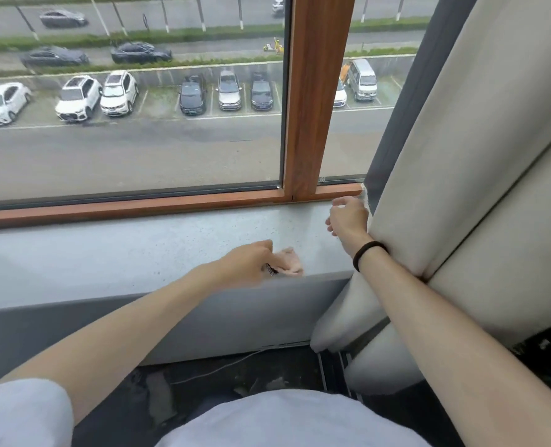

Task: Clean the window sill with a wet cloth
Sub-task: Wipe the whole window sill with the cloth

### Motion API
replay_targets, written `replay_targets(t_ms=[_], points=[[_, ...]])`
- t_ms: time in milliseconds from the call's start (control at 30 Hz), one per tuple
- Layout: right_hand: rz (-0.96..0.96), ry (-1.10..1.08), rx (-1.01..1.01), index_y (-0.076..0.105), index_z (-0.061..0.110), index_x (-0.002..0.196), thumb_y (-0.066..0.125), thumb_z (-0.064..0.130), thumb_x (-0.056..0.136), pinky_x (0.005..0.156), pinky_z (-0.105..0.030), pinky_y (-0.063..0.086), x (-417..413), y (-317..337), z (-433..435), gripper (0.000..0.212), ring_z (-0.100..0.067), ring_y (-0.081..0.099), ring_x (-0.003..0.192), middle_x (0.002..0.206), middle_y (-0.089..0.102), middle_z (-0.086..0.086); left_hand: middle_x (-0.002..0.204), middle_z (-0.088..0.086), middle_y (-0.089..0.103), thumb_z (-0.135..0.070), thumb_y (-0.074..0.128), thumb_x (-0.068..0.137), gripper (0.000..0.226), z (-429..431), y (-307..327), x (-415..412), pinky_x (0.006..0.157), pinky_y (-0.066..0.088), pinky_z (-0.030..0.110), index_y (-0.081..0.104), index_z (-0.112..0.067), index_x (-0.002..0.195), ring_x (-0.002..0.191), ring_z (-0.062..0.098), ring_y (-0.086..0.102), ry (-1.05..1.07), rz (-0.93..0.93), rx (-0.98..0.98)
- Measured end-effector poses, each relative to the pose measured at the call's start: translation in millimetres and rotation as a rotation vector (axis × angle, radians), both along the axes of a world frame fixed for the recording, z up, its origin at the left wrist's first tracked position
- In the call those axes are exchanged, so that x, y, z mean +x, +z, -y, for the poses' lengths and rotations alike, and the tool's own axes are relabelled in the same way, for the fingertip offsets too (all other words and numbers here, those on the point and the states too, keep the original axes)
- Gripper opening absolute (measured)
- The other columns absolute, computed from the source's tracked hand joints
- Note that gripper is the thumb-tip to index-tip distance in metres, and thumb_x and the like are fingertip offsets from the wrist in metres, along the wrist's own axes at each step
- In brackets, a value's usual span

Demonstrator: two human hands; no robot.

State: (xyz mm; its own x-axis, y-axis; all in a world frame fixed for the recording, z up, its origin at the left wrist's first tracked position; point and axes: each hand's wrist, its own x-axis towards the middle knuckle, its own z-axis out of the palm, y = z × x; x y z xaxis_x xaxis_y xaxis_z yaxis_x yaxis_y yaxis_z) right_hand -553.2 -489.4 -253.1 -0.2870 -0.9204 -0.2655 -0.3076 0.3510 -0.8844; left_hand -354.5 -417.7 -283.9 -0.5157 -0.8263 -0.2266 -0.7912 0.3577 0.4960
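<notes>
Here we go: the left arm stretches forward across the middle of the frame, and the left hand [248,259] curls around a crumpled pink cloth [290,262], holding it down at the front edge of the pale grey window sill [106,253], just right of centre. Over on the right, the right forearm leans into the cream curtain [461,156], with a black band [369,253] on the wrist. The right hand [348,217] sits at the sill's back corner with its fingers curled, and we cannot tell whether it grips the curtain's edge. The two hands are apart. Behind the sill runs a wooden window frame [319,91], and through the glass at upper left we see parked cars [119,91]. Below lies a dark floor [267,372] with a thin white cable [222,366].
</notes>
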Motion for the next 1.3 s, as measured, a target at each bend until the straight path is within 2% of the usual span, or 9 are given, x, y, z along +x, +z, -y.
replay_targets(t_ms=[100, 200, 267, 367, 467, 667, 833, 1067, 1300], points=[[0.100, 0.214, 0.132, 0.061, 0.005, 0.110, 0.036, -0.007, 0.085, 0.057, -0.022, 0.047, 14, 1, -3, 0.037, -0.016, 0.057, 0.065, 0.079, 0.061, -0.009, 0.100, -0.009, 0.069, 0.001, 0.040, 0.068, 0.059, 6, 15, 29, 0.070, 0.045, 0.026, 0.070, -0.024, 0.111, 0.094, 0.014, 0.061, 0.420, -0.488, 0.255], [0.306, 0.506, 0.252, 0.062, 0.007, 0.116, 0.040, -0.012, 0.084, 0.080, -0.029, 0.048, 24, 0, -8, 0.043, -0.019, 0.063, 0.089, 0.095, 0.064, -0.007, 0.082, 0.003, 0.067, 0.014, 0.035, 0.076, 0.048, 4, 29, 36, 0.068, 0.045, 0.024, 0.066, -0.009, 0.104, 0.076, 0.016, 0.062, 0.708, -1.068, 0.594], [0.499, 0.651, 0.305, 0.061, 0.013, 0.117, 0.047, -0.009, 0.085, 0.088, -0.032, 0.047, 31, 3, -10, 0.041, -0.018, 0.062, 0.100, 0.105, 0.065, -0.005, 0.084, 0.007, 0.064, 0.017, 0.030, 0.077, 0.051, 2, 31, 37, 0.066, 0.046, 0.026, 0.063, -0.005, 0.110, 0.071, 0.017, 0.061, 0.719, -1.211, 0.692], [0.703, 0.755, 0.304, 0.061, 0.014, 0.113, 0.052, -0.007, 0.084, 0.082, -0.033, 0.052, 40, 11, -10, 0.037, -0.019, 0.064, 0.098, 0.103, 0.067, -0.003, 0.083, 0.007, 0.063, 0.015, 0.030, 0.075, 0.052, 0, 31, 37, 0.063, 0.043, 0.027, 0.065, -0.005, 0.109, 0.071, 0.018, 0.057, 0.704, -1.205, 0.709], [0.767, 0.649, 0.246, 0.053, 0.012, 0.114, 0.055, -0.011, 0.085, 0.071, -0.032, 0.056, 47, 12, -10, 0.037, -0.021, 0.067, 0.085, 0.098, 0.066, -0.008, 0.086, 0.006, 0.063, 0.013, 0.031, 0.076, 0.053, 3, 28, 42, 0.062, 0.044, 0.026, 0.066, -0.008, 0.110, 0.072, 0.016, 0.056, 0.734, -1.170, 0.702], [0.571, 0.611, 0.187, 0.057, 0.005, 0.094, 0.061, -0.015, 0.080, 0.072, -0.032, 0.059, 52, 8, -10, 0.025, -0.023, 0.068, 0.079, 0.091, 0.065, -0.012, 0.109, 0.009, 0.068, 0.013, 0.038, 0.080, 0.057, 12, 32, 53, 0.074, 0.051, 0.032, 0.057, -0.020, 0.121, 0.084, 0.020, 0.065, 0.741, -1.035, 0.666], [0.517, 0.560, 0.106, 0.060, -0.002, 0.098, 0.066, -0.011, 0.079, 0.069, -0.027, 0.059, 51, 9, -8, 0.022, -0.021, 0.069, 0.073, 0.086, 0.066, -0.014, 0.113, 0.006, 0.068, 0.002, 0.049, 0.085, 0.050, 23, 37, 48, 0.077, 0.046, 0.031, 0.057, -0.026, 0.125, 0.091, 0.019, 0.063, 0.693, -0.896, 0.565], [0.476, 0.631, 0.076, 0.065, -0.002, 0.098, 0.069, -0.010, 0.078, 0.074, -0.031, 0.059, 50, 16, -9, 0.022, -0.022, 0.068, 0.077, 0.086, 0.066, -0.015, 0.118, -0.004, 0.065, -0.031, 0.060, 0.091, 0.029, 29, 44, 37, 0.096, 0.035, 0.039, 0.060, -0.023, 0.119, 0.115, 0.013, 0.056, 0.623, -0.785, 0.482], [0.390, 0.619, 0.040, 0.062, -0.010, 0.110, 0.067, -0.012, 0.078, 0.075, -0.026, 0.057, 47, 12, -7, 0.033, -0.020, 0.066, 0.076, 0.091, 0.064, -0.017, 0.082, -0.005, 0.060, -0.012, 0.061, 0.090, 0.004, 34, 53, 37, 0.071, 0.036, 0.020, 0.058, -0.013, 0.088, 0.075, 0.002, 0.055, 0.611, -0.784, 0.296]])
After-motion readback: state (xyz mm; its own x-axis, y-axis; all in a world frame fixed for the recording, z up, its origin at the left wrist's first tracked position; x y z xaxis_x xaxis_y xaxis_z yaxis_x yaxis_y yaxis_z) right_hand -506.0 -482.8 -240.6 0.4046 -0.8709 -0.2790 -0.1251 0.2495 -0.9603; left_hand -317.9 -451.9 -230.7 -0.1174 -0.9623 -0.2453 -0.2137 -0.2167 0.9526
